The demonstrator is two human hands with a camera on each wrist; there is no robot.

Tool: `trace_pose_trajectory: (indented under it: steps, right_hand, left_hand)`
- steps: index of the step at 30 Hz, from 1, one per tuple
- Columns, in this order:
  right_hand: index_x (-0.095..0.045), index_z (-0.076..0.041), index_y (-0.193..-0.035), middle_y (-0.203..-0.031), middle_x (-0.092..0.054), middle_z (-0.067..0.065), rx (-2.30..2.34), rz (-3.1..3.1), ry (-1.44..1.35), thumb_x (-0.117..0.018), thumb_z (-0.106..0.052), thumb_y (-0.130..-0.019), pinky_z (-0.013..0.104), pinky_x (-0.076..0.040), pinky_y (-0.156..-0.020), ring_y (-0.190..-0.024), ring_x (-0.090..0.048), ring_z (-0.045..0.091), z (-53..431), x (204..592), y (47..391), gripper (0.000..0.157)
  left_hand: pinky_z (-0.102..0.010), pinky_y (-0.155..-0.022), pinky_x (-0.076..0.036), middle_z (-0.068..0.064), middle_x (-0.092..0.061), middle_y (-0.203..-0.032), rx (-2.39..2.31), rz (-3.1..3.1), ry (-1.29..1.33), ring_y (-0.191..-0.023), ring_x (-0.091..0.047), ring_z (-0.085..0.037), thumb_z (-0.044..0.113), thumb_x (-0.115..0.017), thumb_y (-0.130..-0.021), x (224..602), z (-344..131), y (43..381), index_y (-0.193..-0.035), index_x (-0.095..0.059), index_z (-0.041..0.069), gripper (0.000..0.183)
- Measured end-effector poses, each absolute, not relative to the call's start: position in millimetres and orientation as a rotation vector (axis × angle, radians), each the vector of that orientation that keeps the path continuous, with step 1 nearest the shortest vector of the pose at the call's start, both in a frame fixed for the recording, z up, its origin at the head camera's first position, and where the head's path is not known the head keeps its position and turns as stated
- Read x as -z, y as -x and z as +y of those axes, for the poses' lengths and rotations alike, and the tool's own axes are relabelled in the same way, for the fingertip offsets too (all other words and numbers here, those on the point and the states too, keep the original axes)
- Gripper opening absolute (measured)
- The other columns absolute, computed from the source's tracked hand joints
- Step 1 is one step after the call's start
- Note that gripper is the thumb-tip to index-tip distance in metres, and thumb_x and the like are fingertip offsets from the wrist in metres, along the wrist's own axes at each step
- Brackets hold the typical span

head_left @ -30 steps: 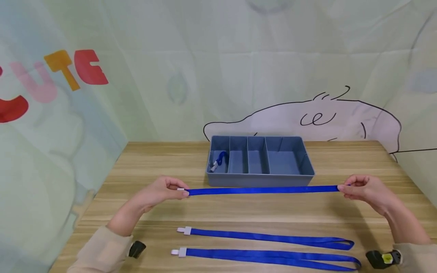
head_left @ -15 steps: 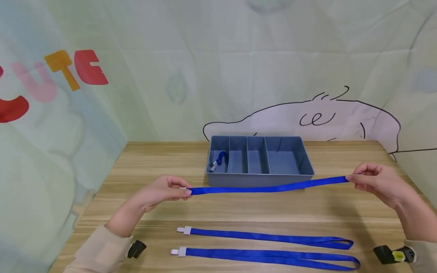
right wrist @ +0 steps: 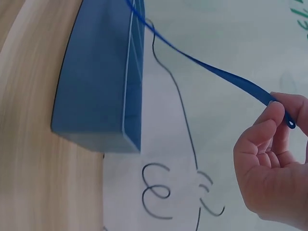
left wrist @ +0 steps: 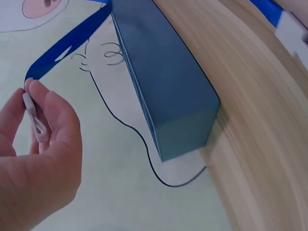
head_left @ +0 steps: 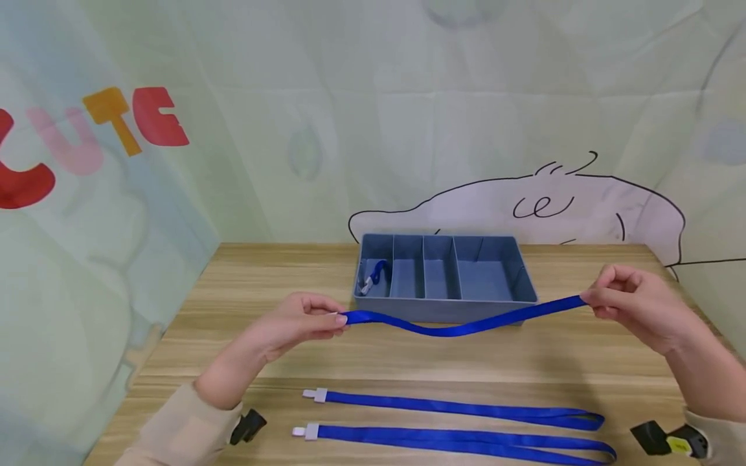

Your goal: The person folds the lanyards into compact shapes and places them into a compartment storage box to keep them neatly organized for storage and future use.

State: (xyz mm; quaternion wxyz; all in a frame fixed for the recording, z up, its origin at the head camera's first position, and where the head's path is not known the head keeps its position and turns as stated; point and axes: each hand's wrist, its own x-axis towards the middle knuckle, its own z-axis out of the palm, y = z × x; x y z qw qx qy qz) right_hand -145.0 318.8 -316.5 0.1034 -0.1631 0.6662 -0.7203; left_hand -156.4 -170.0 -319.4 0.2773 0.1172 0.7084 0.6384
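Observation:
A blue lanyard [head_left: 445, 331] hangs between both hands in front of the box, sagging in the middle. My left hand [head_left: 304, 317] pinches its clip end; the white plastic clip [left wrist: 34, 118] pokes out between the fingers in the left wrist view. At the other end, my right hand [head_left: 638, 301] pinches the folded strap, and a small loop end [right wrist: 291, 124] shows past the fingertips in the right wrist view. Two more blue lanyards, an upper one [head_left: 443, 406] and a lower one [head_left: 443, 439], lie stretched on the table with white clips to the left.
Behind the held strap stands a grey-blue divided box [head_left: 419, 309] on the wooden table [head_left: 262, 272]. Its leftmost compartment contains a bundled blue lanyard [head_left: 377, 272] with a pale clip. A printed cloth backdrop [head_left: 373, 129] rises at the table's back edge.
Both ends of the lanyard have come closer together, so the taut strap now sags. The left hand moved right and slightly up; the right hand rose.

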Motion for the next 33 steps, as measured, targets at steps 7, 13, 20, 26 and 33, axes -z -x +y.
trace_pose_trajectory:
  steps: [7, 13, 20, 26, 33]
  right_hand:
    - [-0.062, -0.008, -0.081, -0.072, -0.064, 0.003, 2.065, 2.023, 0.502, -0.047, 0.015, -0.089, 0.021, -0.052, -0.060, -0.059, -0.056, 0.013, 293.9, 303.0, 146.5, 0.029]
    - [-0.061, -0.009, -0.079, -0.072, -0.065, 0.001, 2.001, 2.076, 0.477, -0.051, 0.013, -0.088, 0.022, -0.052, -0.060, -0.059, -0.057, 0.012, 274.0, 295.6, 150.2, 0.026]
    - [-0.061, -0.012, -0.079, -0.069, -0.061, 0.000, 1.962, 2.056, 0.487, -0.056, 0.010, -0.086, 0.023, -0.052, -0.060, -0.059, -0.056, 0.012, 248.1, 292.5, 154.4, 0.024]
    - [-0.059, -0.014, -0.075, -0.065, -0.056, -0.001, 1.830, 2.145, 0.509, -0.063, 0.004, -0.084, 0.025, -0.052, -0.059, -0.059, -0.055, 0.013, 217.9, 286.4, 154.3, 0.020]
    - [-0.056, -0.012, -0.072, -0.064, -0.056, 0.000, 1.715, 2.165, 0.483, -0.068, -0.003, -0.081, 0.032, -0.054, -0.064, -0.066, -0.055, 0.016, 185.8, 286.2, 155.7, 0.018]
  left_hand:
    - [-0.029, -0.082, -0.052, -0.006, -0.070, -0.091, -1.770, 1.861, -0.306, -0.086, -0.065, -0.014, 0.011, -0.066, -0.087, 314.4, -151.7, 153.3, -0.105, -0.063, -0.007, 0.025]
    - [-0.028, -0.081, -0.053, -0.004, -0.070, -0.089, -1.804, 1.827, -0.286, -0.084, -0.066, -0.014, 0.009, -0.065, -0.087, 313.2, -140.3, 151.4, -0.103, -0.064, -0.005, 0.022]
    - [-0.028, -0.080, -0.053, -0.005, -0.070, -0.088, -1.855, 1.780, -0.250, -0.082, -0.066, -0.013, 0.008, -0.064, -0.088, 314.2, -123.4, 147.7, -0.105, -0.063, -0.007, 0.023]
    - [-0.031, -0.081, -0.053, -0.006, -0.069, -0.088, -1.869, 1.750, -0.239, -0.081, -0.066, -0.014, 0.005, -0.062, -0.088, 314.5, -107.2, 146.3, -0.110, -0.059, -0.012, 0.027]
    - [-0.030, -0.079, -0.053, -0.008, -0.069, -0.089, -1.880, 1.717, -0.200, -0.081, -0.066, -0.015, 0.003, -0.061, -0.088, 311.5, -91.7, 143.2, -0.112, -0.058, -0.012, 0.028]
